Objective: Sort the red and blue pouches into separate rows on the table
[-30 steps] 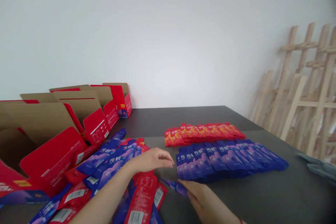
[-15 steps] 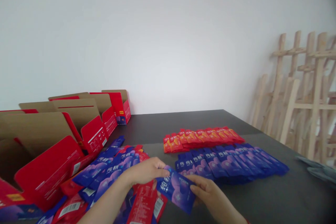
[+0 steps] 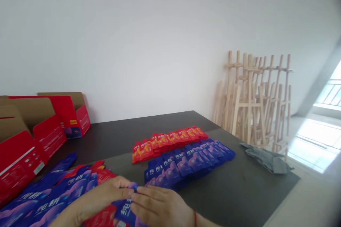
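My left hand [image 3: 105, 195] pinches the top end of a blue pouch [image 3: 124, 211] with white characters and purple round shapes. Laid across the pouch's front are the fingers of my right hand [image 3: 163, 205], which covers most of it; its thumb is hidden. Both hands are close together at the bottom of the view, above red pouches [image 3: 102, 216] in a loose pile. More blue pouches [image 3: 53, 198] lie to the left of my left hand. Beyond my right hand, a fanned row of blue pouches [image 3: 186, 161] overlaps along the table.
A row of red-orange pouches [image 3: 169, 140] lies behind the blue row on the dark table [image 3: 226, 191]. Open red cardboard boxes [image 3: 57, 127] stand along the left. A grey cloth-like item [image 3: 268, 159] is near the right edge. Wooden easels [image 3: 250, 103] stand beyond.
The view has turned right, showing more easels and a bright window. My right hand has gone from pinching the pouch's lower edge to covering its front. My left hand keeps its hold.
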The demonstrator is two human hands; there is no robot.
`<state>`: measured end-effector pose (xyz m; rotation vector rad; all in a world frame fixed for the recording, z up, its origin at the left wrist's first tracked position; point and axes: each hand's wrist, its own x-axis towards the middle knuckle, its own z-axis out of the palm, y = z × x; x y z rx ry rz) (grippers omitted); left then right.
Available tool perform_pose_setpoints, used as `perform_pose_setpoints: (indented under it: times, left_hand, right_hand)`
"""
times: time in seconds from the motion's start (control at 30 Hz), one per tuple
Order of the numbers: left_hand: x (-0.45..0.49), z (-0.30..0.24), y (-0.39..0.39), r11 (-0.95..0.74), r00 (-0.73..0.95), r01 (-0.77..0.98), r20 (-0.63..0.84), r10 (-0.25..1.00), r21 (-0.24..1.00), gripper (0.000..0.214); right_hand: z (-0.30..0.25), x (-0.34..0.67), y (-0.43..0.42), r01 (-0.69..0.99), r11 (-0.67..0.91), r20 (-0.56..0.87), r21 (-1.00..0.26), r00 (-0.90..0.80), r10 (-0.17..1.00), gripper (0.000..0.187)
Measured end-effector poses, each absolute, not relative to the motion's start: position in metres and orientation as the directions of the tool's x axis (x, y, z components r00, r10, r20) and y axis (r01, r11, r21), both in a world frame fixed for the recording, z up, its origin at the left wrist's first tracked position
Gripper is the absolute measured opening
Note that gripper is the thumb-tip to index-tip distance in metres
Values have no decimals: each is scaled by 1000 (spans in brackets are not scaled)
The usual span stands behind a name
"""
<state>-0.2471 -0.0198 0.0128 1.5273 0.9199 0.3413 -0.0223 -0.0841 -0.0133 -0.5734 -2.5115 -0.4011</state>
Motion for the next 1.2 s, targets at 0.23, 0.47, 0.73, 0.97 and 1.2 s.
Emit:
perform_pose_setpoints:
  times: [0.23,0.47,0.73,0.97,1.2]
  left_hand:
    - [-249,-2,0,9,672,349,-257,694,937,46]
    - [-236,6,-4,-6,602,357,-225,766,934,50]
    - [-241,0,-2,-43,569,394,-207,796,918,48]
    - [-245,-4,1,-69,553,438,-209,807,896,41]
    - [-243,10,-5,-71,512,509,-235,826,858,38]
  right_hand:
    - [5,18,-94,496,868,597,-21,-691,408,36]
    - [4,110,-62,862,499,588,91,-451,671,52]
    - [-31,110,-45,812,553,451,188,-572,685,53]
    - [-26,112,-46,776,624,341,91,-613,712,51]
    - [-16,111,-52,797,604,276,-9,-579,767,56]
